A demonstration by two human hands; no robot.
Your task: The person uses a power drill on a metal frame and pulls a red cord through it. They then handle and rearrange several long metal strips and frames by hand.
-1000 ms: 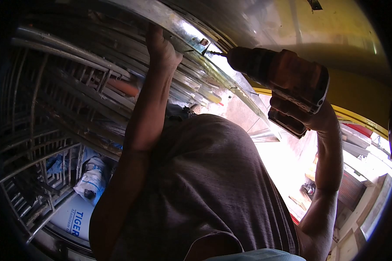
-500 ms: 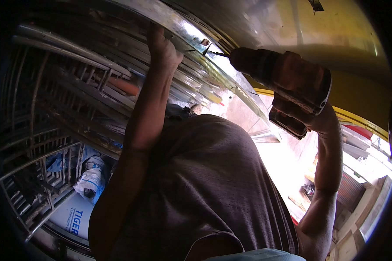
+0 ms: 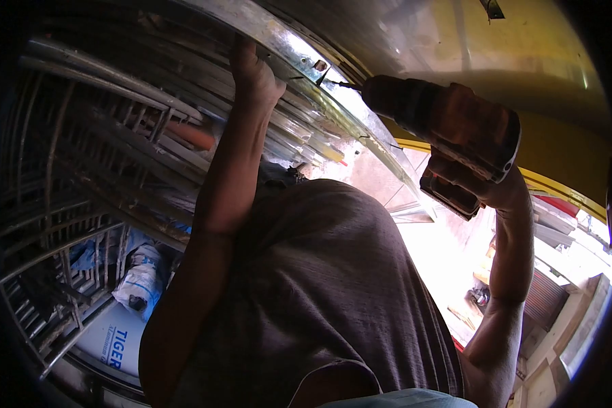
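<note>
My right hand (image 3: 500, 190) is wrapped round the handle of a dark orange and black cordless drill (image 3: 449, 122). The drill's thin bit points left at a long metal strip (image 3: 360, 122), close to a small hole and a dark clip; whether the tip touches the metal is too small to tell. Up at the top, my left hand (image 3: 255, 78) reaches to the underside of the same strip, with its fingers hidden behind the edge.
A yellow curved panel (image 3: 510, 81) spans the upper right. Metal racks (image 3: 61, 265) with bars and long profiles (image 3: 163, 149) fill the left. Below them are a white TIGER box (image 3: 115, 343) and a plastic-wrapped bundle (image 3: 143, 282). Wooden framing (image 3: 557, 347) stands at lower right.
The drill and my right hand have shifted very slightly right and down. My left hand has stayed where it was.
</note>
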